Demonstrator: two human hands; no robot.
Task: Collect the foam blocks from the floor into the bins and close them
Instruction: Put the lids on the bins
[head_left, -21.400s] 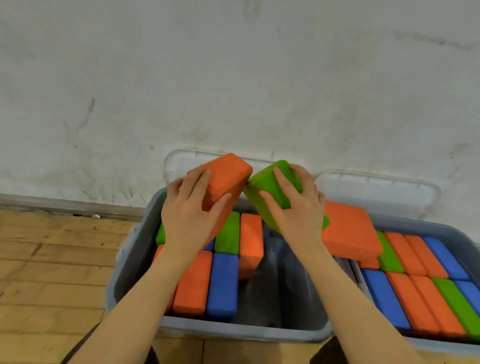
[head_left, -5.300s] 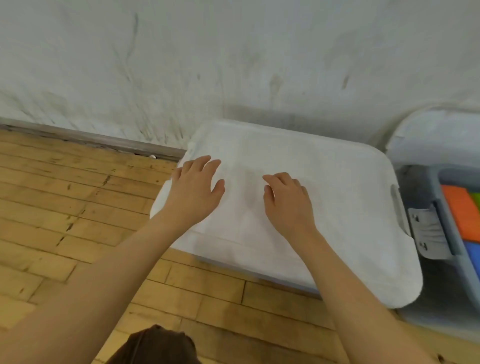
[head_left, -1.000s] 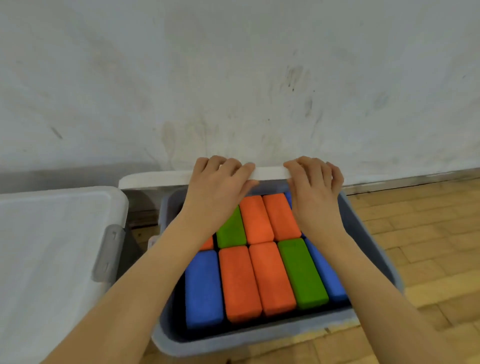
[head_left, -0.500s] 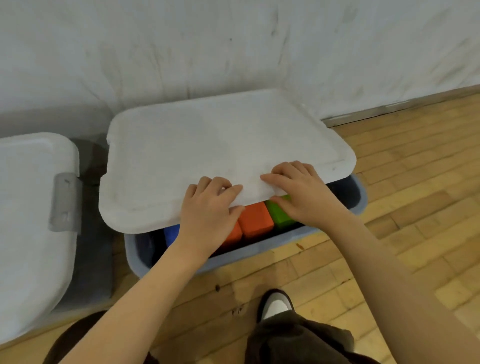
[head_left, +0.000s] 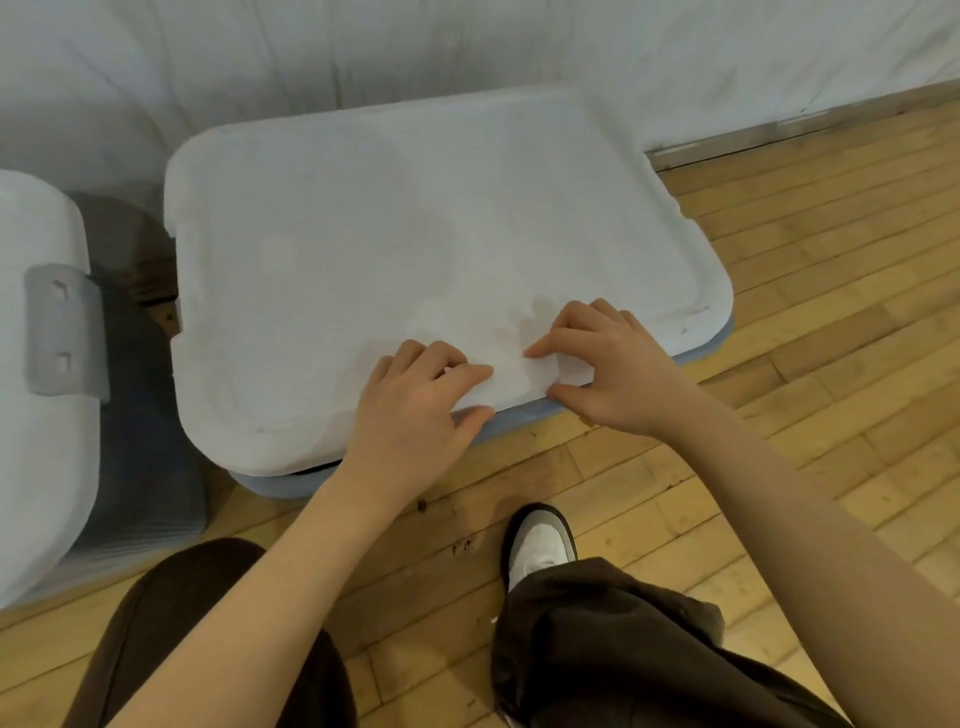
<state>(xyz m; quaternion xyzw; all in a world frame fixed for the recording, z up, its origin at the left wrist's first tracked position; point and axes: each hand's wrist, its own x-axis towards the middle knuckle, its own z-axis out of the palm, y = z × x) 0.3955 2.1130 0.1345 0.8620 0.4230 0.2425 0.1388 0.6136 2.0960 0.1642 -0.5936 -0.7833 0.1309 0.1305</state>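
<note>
Floorboards (head_left: 810, 312) of pale wood run beneath a scuffed white wall (head_left: 467, 47), where two storage bins sit side by side. White lid (head_left: 415, 234) covers the larger-looking right bin (head_left: 524, 415), whose blue-grey body shows only as a thin strip under the lid's near edge and at its near right corner; no foam blocks are visible, the lid hiding the bin's inside. To the left, a second lid (head_left: 31, 441) lies on the other bin (head_left: 150, 467), with a grey latch (head_left: 62, 332) at its side, and the two bins stand near each other with a dark gap between them. A person crouches in front, dark brown trousers (head_left: 597, 639) filling the lower frame and one white shoe (head_left: 540, 545) planted on the boards just before the right bin. The left hand (head_left: 415, 415) pinches the lid's near edge, fingers curled on top and thumb underneath. The right hand (head_left: 613, 369) grips the same edge just beside it, fingers bent over the top surface and thumb tucked below the rim.
</note>
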